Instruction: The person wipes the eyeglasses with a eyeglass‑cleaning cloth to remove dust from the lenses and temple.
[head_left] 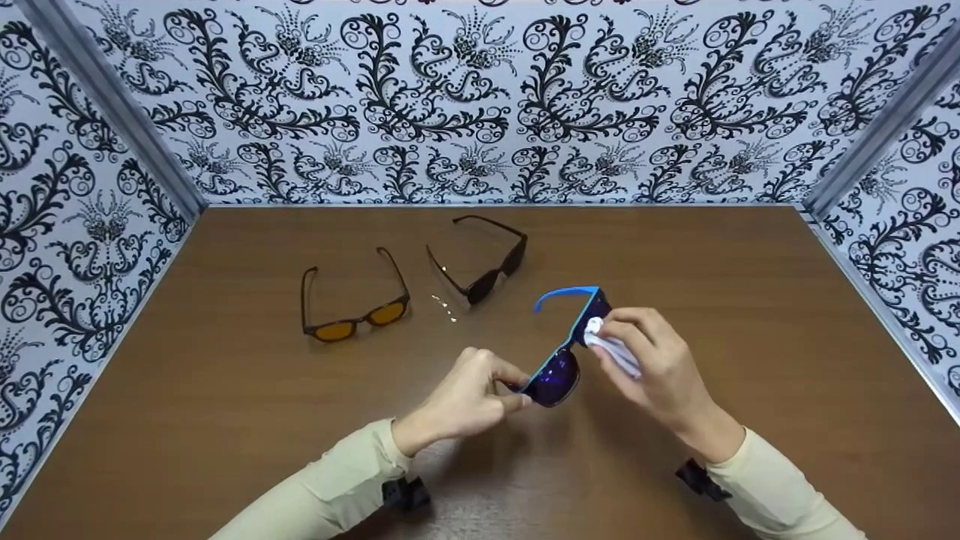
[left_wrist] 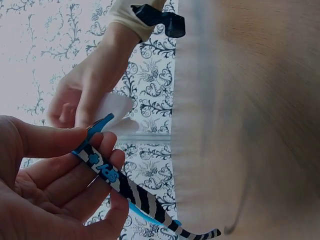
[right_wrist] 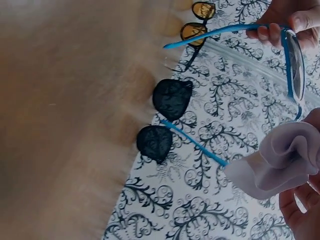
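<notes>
Blue-framed sunglasses (head_left: 556,379) with dark purple lenses are held up over the table, one end toward each hand. My left hand (head_left: 471,394) pinches the near end of the frame between thumb and fingers, by the hinge. In the left wrist view the zebra-striped temple (left_wrist: 145,200) runs down past the fingers. My right hand (head_left: 660,367) grips a folded white cloth (head_left: 616,352) against the far lens, which the cloth and fingers partly cover. The right wrist view shows the bunched cloth (right_wrist: 275,160) over that end of the frame.
Glasses with orange lenses (head_left: 360,321) stand on the brown table (head_left: 225,420) at the left, temples pointing back. Black sunglasses (head_left: 484,286) lie near the middle, behind the hands. Patterned walls (head_left: 480,97) enclose the table's back and sides.
</notes>
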